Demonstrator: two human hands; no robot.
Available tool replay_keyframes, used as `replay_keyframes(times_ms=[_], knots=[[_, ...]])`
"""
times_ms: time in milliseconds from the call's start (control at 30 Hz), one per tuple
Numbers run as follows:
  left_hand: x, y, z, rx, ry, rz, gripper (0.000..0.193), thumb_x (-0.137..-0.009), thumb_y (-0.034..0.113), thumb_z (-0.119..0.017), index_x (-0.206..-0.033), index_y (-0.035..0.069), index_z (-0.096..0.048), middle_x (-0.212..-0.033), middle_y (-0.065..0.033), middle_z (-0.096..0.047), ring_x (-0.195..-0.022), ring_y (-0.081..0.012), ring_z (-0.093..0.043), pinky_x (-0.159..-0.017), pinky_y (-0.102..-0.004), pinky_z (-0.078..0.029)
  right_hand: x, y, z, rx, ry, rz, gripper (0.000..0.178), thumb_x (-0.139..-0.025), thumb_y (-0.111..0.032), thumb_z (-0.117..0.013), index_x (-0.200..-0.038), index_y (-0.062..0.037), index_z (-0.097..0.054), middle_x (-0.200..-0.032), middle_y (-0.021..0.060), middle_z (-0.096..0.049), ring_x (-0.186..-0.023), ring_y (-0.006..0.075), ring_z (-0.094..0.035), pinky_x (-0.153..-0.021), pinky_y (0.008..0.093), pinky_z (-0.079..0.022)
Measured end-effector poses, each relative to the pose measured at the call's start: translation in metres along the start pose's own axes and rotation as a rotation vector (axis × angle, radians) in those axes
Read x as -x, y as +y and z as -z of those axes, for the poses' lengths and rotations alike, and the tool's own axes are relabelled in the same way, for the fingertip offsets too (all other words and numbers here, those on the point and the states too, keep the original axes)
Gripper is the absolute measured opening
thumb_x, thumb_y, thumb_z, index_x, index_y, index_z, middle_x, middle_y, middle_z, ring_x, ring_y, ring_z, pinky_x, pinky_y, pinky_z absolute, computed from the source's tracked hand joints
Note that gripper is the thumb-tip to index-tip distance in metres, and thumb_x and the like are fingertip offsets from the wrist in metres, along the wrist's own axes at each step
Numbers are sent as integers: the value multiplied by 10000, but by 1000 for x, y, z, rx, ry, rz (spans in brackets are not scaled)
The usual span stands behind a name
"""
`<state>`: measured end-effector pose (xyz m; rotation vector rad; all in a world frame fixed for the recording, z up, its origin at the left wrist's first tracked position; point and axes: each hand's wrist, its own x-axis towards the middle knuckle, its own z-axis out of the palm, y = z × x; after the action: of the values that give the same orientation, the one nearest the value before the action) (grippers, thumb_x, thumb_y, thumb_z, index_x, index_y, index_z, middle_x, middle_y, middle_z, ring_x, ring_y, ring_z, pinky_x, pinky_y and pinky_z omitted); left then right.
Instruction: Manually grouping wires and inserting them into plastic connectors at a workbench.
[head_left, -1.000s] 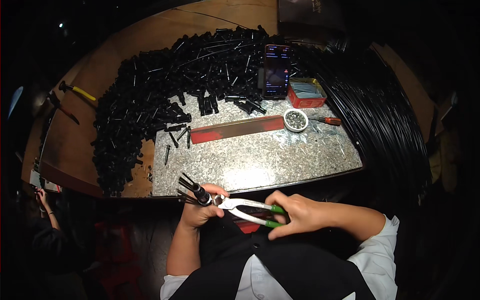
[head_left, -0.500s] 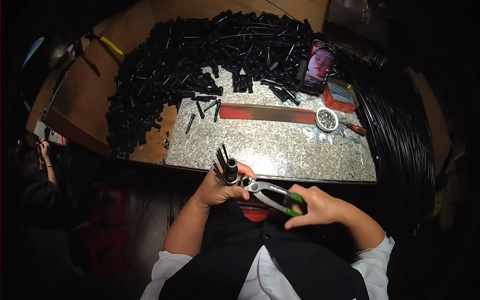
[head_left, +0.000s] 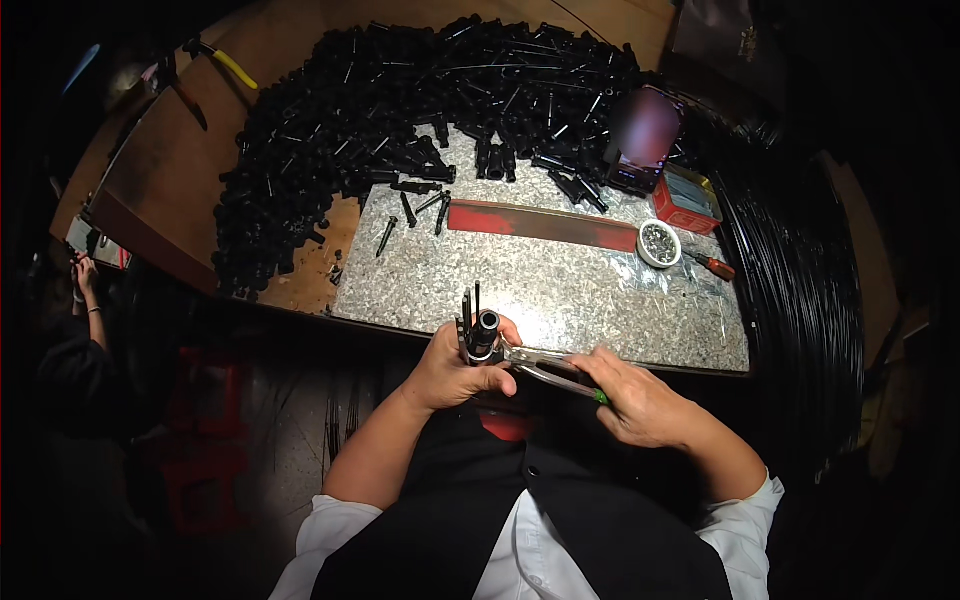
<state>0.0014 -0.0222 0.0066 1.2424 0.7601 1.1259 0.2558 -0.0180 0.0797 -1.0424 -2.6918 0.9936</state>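
My left hand is wrapped round a black tubular part, whose round open end points up. Several thin black rods stick up beside it from the same grip. In my right hand is a pair of pincers with green handles, mostly covered by my closed fingers. The pincer jaws meet the side of the tubular part by my left thumb; what lies between them is too small to tell. Both hands are just in front of the near edge of the speckled stone slab.
A big heap of black tubular parts covers the bench's back and left. On the slab lie a red bar, a white bowl of small metal pieces and a screwdriver. A phone stands by a red box. Another person's hand shows far left.
My right fingers have closed round the pincer handles, drawing them closer together. The pincers and the tubular part have shifted slightly up and to the right. The view has moved a little.
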Motion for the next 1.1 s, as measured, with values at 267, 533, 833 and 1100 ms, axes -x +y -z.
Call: replay_keyframes(times_ms=[267,533,833,1100], knots=[[1,-2,-7,30,55,32,667,-516,448,-826,-950,15,-563,-794,25,-546,-661,-36,-470,-592,-181,-374,-9,3,-16,-213,-74,-187,290,-822,-101,-620,-1059,-13,-477,-858,190,-586,-801,351,-587,-693,377,-459],[1,-8,-8,128,144,-4,687,-509,434,-836,-969,14,-548,-771,46,-520,-625,-27,-447,-564,-182,-357,-9,12,-32,-162,113,-132,209,-813,-141,-672,-879,-22,-513,-691,166,-584,-615,336,-588,-550,374,-446],[-4,-7,-7,123,133,-106,475,-663,279,-802,-938,-1,-533,-600,84,-375,-556,-10,-330,-534,-183,-298,8,31,0,230,572,-85,254,-700,84,-545,-920,-26,-479,-755,176,-533,-659,364,-561,-576,395,-444],[-7,-3,-15,-65,230,-160,593,-674,343,-791,-1030,-20,-487,-559,90,-401,-532,0,-354,-527,-170,-288,9,31,28,335,617,-78,218,-766,35,-544,-962,-34,-477,-844,173,-560,-743,376,-568,-616,429,-443]])
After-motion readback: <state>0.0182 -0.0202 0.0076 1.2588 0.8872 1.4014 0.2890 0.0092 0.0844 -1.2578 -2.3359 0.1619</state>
